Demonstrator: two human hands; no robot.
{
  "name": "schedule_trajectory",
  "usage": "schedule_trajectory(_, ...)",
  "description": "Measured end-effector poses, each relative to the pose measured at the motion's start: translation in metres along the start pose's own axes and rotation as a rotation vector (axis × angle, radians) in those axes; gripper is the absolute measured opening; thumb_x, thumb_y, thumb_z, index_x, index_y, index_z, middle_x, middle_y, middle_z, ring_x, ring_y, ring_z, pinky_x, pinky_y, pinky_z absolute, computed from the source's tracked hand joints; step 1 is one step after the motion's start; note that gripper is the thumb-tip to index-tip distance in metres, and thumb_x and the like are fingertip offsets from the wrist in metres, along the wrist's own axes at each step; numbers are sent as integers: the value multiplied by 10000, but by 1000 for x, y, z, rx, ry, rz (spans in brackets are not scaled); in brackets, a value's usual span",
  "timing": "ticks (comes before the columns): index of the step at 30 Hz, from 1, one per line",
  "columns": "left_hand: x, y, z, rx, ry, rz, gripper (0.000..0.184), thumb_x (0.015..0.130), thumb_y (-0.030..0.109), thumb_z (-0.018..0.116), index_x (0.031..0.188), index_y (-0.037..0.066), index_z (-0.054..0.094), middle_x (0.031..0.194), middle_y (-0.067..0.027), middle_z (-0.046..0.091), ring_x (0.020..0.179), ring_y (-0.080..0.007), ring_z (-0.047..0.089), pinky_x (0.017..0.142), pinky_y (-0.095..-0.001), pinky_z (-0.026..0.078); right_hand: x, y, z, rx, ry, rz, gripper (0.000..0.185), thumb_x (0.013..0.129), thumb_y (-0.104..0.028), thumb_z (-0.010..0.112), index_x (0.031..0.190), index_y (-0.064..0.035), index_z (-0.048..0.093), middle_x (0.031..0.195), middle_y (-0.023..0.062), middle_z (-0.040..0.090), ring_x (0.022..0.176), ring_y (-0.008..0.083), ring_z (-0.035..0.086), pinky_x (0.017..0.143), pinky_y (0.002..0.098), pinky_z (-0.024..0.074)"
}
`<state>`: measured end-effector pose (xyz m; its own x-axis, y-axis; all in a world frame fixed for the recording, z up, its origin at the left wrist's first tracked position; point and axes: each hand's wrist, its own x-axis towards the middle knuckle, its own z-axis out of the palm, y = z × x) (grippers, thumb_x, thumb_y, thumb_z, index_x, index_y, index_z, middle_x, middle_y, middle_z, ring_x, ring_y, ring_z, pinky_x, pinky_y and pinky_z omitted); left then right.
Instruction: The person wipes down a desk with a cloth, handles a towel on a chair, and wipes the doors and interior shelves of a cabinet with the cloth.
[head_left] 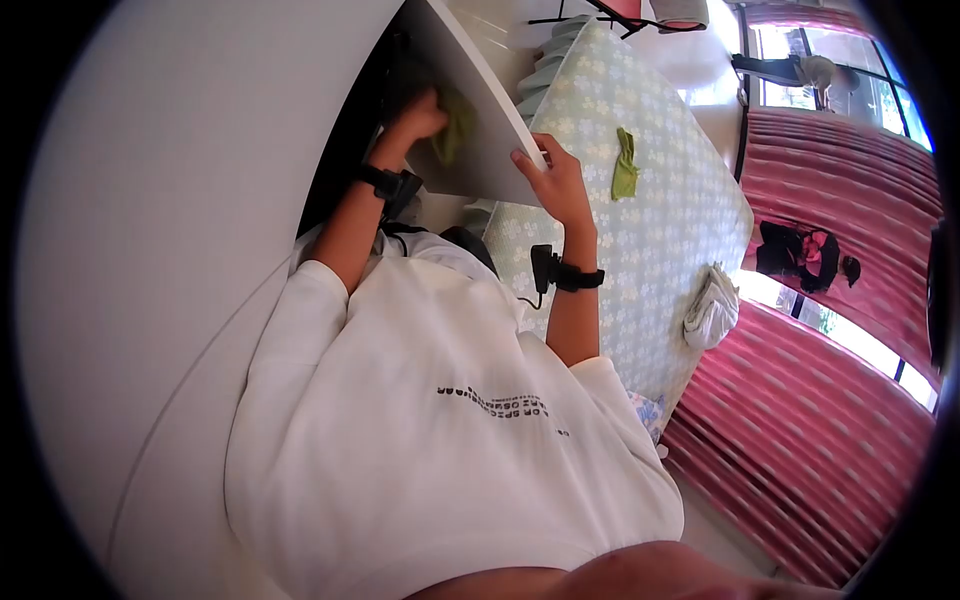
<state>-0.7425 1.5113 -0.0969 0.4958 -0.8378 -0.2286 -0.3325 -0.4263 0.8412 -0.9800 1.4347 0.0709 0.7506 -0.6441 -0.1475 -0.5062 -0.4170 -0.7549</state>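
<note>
My left hand (425, 113) is closed on a green cloth (455, 125), which lies against the inner face of an open white cabinet door (478, 110). Part of that hand and cloth sits in the shade beside the dark cabinet opening (345, 140). With fingers and thumb wrapped over the door's free edge, my right hand (558, 180) grips the door. Both wrists wear black straps with small devices.
A bed with a patterned pale green cover (590, 250) is to the right. On it lie another green cloth (625, 165) and a bundled white cloth (712, 308). Pink curtains (830, 400) hang beyond, and the white cabinet side (170, 250) fills the left.
</note>
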Motion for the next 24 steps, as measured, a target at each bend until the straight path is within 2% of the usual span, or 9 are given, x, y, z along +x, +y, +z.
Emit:
schedule_trajectory(1,4,-8,-3,-11,276,7,547,742,71,645,1255,-46,494,1189,-240,603,1103,-354,592,910,-403,487,1,-5,3,34,9,27,361,847,-277,703,1109,-42,624,907,146,697,791,238,671,720,346,514)
schedule_trajectory(4,0,-2,-20,-65,424,-9,709,755,75,629,1383,-49,324,1231,-272,549,1153,-447,521,989,-418,438,-3,-12,7,62,-17,9,369,881,-256,687,1137,-1,610,929,125,691,801,173,633,725,313,495)
schedule_trajectory(6,1,-19,3,-47,432,56,666,760,55,620,1369,-33,365,1224,-246,560,1145,-405,531,997,-412,429,-6,-15,11,59,-7,0,367,884,-255,682,1138,0,607,929,129,690,803,174,633,724,314,496)
schedule_trajectory(10,15,-99,107,230,129,331,589,772,16,603,1340,-3,446,1210,-193,582,1130,-322,550,1012,-401,411,0,-24,14,32,19,-2,350,892,-241,668,1135,0,600,934,139,689,811,183,633,736,321,496)
schedule_trajectory(12,1,-93,116,166,-197,162,558,750,-8,594,1300,-12,499,1250,-197,575,1178,-305,534,1007,-374,423,4,-20,12,25,21,-38,339,900,-240,654,1134,-2,593,931,153,685,803,206,634,738,329,494)
schedule_trajectory(14,9,-128,154,-407,-477,-128,440,826,62,561,1259,-10,540,1227,-155,589,1151,-260,548,986,-362,432,9,-19,12,13,39,-86,329,909,-239,641,1133,-5,586,928,168,682,795,230,635,741,337,492)
schedule_trajectory(15,1,-108,137,-420,-498,-141,432,833,70,555,1258,-11,541,1226,-152,590,1150,-257,548,985,-361,432,11,-21,9,-30,24,-93,321,919,-239,624,1136,-6,577,924,184,675,794,263,635,747,345,490)
schedule_trajectory(19,-6,-39,53,-433,-355,-86,406,862,100,533,1251,-13,544,1221,-142,593,1144,-247,549,981,-356,433,23,-21,1,-95,-38,-83,307,939,-242,588,1135,-9,556,932,216,657,815,339,634,762,365,484)
schedule_trajectory(24,26,2,-24,-602,211,-160,381,898,138,505,1244,-16,547,1215,-130,597,1136,-234,551,975,-350,435,33,-33,-1,-35,-36,-74,297,928,-234,600,1116,-8,558,942,213,649,845,359,632,760,378,487)
